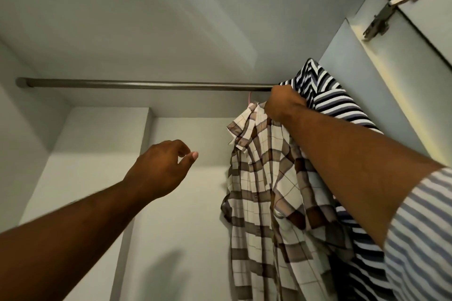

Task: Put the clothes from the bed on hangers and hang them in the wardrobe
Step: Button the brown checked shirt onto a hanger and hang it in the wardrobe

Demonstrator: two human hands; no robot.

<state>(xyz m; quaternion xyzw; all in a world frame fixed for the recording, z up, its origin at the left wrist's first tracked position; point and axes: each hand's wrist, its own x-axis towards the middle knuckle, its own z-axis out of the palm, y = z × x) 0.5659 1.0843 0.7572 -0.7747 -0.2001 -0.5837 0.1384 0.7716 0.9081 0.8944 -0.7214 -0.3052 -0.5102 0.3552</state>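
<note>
I look up into a white wardrobe with a metal rail (146, 85) across it. A brown and white checked shirt (264, 190) hangs from the rail on a pink hanger (249, 98), only a bit of whose hook shows. Behind it, at the rail's right end, hangs a navy and white striped shirt (335, 98). My right hand (283, 102) is raised to the rail and grips the top of the striped shirt at its collar; its hanger is hidden. My left hand (161, 168) hovers in the air left of the checked shirt, fingers loosely curled, holding nothing.
The wardrobe's right side panel (381, 76) and an open door with a metal hinge (389, 7) stand close to the striped shirt. A white shelf edge (110, 110) runs below the rail at the left. The rail's left length carries no clothes.
</note>
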